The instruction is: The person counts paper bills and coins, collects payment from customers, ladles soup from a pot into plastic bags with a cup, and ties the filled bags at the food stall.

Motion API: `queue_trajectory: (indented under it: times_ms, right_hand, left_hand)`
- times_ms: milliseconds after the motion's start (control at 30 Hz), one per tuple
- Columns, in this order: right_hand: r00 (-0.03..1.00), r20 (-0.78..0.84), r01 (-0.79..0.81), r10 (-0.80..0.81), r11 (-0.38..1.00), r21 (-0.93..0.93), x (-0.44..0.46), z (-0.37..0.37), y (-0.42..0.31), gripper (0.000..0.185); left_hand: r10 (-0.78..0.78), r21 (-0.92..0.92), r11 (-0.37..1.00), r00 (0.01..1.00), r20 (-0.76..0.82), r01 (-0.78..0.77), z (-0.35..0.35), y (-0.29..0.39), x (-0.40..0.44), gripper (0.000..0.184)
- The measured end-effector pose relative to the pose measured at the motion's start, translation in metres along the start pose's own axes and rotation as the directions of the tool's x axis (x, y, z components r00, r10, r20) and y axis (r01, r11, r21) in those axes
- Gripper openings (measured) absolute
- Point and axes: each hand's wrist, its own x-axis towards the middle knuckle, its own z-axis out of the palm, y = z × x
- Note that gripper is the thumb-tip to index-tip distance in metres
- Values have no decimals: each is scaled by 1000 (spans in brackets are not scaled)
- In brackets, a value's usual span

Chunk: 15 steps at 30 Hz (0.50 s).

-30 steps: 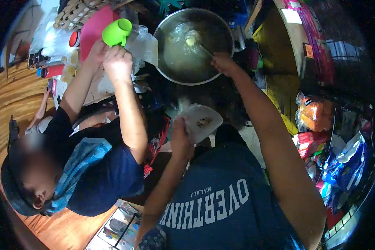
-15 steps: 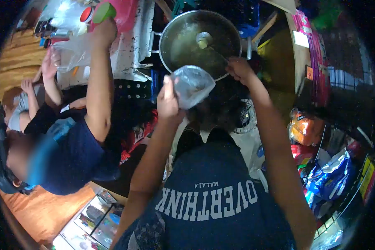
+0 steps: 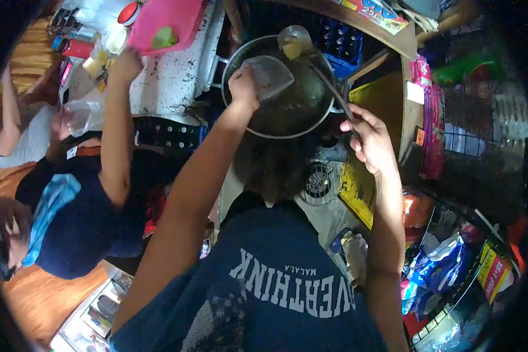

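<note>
A worn white table (image 3: 164, 82) with chipped, dark-flecked paint stands at upper left. On it lies a bright pink tray (image 3: 185, 23) carrying a green cup (image 3: 164, 37); a red-topped jar (image 3: 129, 13) is just beside the tray.

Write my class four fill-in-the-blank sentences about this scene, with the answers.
1. The right hand holds the ladle by its ____.
2. The left hand holds a clear plastic ____ above the pot.
3. The small word on the dark shirt is ____.
4. The towel on the co-worker is coloured ____.

Answers: handle; bag; MALALA; blue.
</note>
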Motion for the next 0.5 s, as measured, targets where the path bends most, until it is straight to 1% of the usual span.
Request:
queue_trajectory:
  times_ms: [33,67,100,167,200,233,267,300,333,367,400,433,500]
  right_hand:
    - [1000,-12,29,-29,1000,-10,-10,3,-8,42]
    - [999,-26,19,-19,1000,-11,-17,6,-13,41]
    - [999,-41,6,-6,1000,-10,-23,8,-16,40]
    - [1000,-5,18,-18,1000,8,-33,13,-14,38]
    - [999,1,52,-52,999,-12,-36,17,-6,38]
    - [996,7,85,-85,996,-31,-37,21,6,38]
    - [994,12,106,-106,984,-142,-38,24,19,40]
    - [990,-18,128,-139,951,-283,-36,27,36,44]
    - [928,-5,322,-372,811,-489,-31,29,52,42]
    - [817,62,462,-573,587,-665,-28,29,64,40]
    - [874,19,372,-485,643,-669,-36,34,56,42]
    - [873,18,372,-487,642,-671,-39,34,54,42]
    - [889,-9,281,-458,562,-778,-43,35,53,44]
  left_hand:
    - [5,11,1000,1000,-3,-5,0,-8,16,25]
    - [34,30,999,999,15,-34,-4,-22,39,27]
    - [37,22,999,999,14,-38,1,-23,45,27]
    - [70,-6,998,997,37,-70,9,-32,53,27]
    - [58,166,985,998,-33,-51,21,-18,41,31]
    - [210,377,901,976,55,-215,24,-14,33,34]
    - [175,290,938,981,83,-191,30,-10,27,35]
    - [139,203,966,984,111,-159,36,-5,20,37]
    - [-76,-182,978,989,126,98,44,4,11,39]
    - [-61,-106,991,988,145,76,48,14,-1,37]
    - [-53,-84,994,987,154,67,50,17,-6,36]
    - [-46,-62,996,986,163,57,52,22,-12,35]
    - [-49,-91,994,986,158,63,52,22,-14,35]
